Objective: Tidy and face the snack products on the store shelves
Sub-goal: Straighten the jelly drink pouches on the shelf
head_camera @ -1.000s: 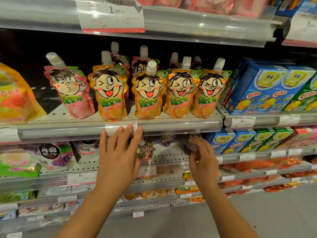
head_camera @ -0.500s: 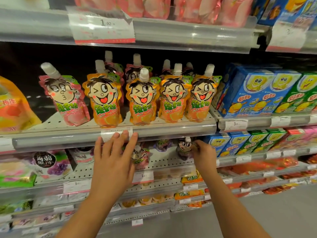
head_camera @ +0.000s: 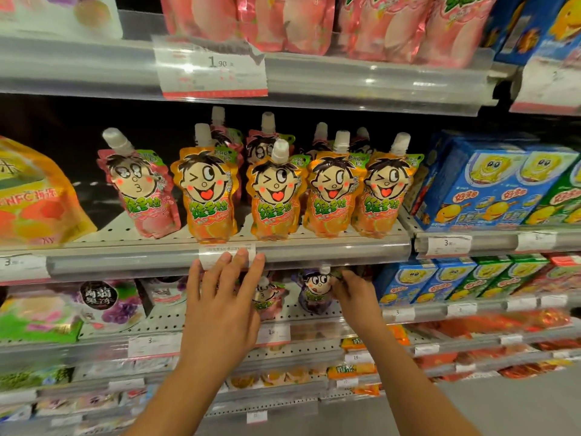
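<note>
Since the earlier frame your right hand (head_camera: 353,297) has brought the small purple spouted jelly pouch (head_camera: 315,292) forward and more upright at the front of the lower perforated white shelf (head_camera: 176,322), and it grips the pouch's right edge with curled fingers. Your left hand (head_camera: 220,313) has stayed with straight fingers touching the paper price label (head_camera: 227,256) on the grey front rail (head_camera: 330,254) of the shelf above, grasping nothing. A small pink spouted pouch (head_camera: 267,298) stands just left of the purple one. Above the rail, four orange cartoon-face spouted pouches (head_camera: 209,196) face forward along the front edge, with a pink cartoon-face pouch (head_camera: 138,187) leaning at their left.
</note>
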`<action>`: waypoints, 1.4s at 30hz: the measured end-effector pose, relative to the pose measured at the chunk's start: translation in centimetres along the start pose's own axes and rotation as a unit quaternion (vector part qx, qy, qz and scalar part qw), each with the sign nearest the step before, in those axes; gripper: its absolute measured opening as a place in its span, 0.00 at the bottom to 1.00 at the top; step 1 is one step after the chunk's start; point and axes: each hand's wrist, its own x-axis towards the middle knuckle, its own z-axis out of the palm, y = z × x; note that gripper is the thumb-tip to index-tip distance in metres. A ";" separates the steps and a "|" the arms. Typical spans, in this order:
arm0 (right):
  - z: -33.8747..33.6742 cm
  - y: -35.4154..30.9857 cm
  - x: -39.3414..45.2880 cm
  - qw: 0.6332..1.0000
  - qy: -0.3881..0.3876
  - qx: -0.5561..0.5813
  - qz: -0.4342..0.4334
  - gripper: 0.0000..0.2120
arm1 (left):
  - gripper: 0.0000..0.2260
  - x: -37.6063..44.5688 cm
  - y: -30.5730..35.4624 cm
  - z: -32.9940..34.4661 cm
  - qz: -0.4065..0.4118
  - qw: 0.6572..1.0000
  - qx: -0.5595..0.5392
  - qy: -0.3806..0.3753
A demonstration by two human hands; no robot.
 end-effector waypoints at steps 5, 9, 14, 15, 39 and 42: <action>-0.6 0.0 -0.3 0.999 -0.027 0.016 -0.007 0.06 | 0.38 -0.1 0.1 0.1 -0.002 1.000 -0.006 0.003; -1.4 -0.4 -1.3 0.999 -0.022 0.042 0.000 0.08 | 0.41 0.0 0.2 0.1 0.000 1.000 -0.010 0.014; -4.0 0.2 -3.0 0.996 0.085 -0.001 -0.030 0.09 | 0.40 -0.2 0.3 0.3 -0.003 1.000 -0.005 0.016; -5.1 -0.3 -3.1 0.991 0.120 -0.012 -0.057 0.05 | 0.38 -0.2 0.2 0.4 -0.002 1.000 -0.005 0.018; -16.4 -11.9 1.6 0.944 0.294 -0.050 -0.143 0.15 | 0.42 0.0 0.6 0.1 -0.006 1.000 -0.005 -0.004; -17.2 -11.1 0.6 0.941 0.302 -0.057 -0.139 0.11 | 0.36 0.0 0.5 0.1 -0.005 1.000 -0.008 0.018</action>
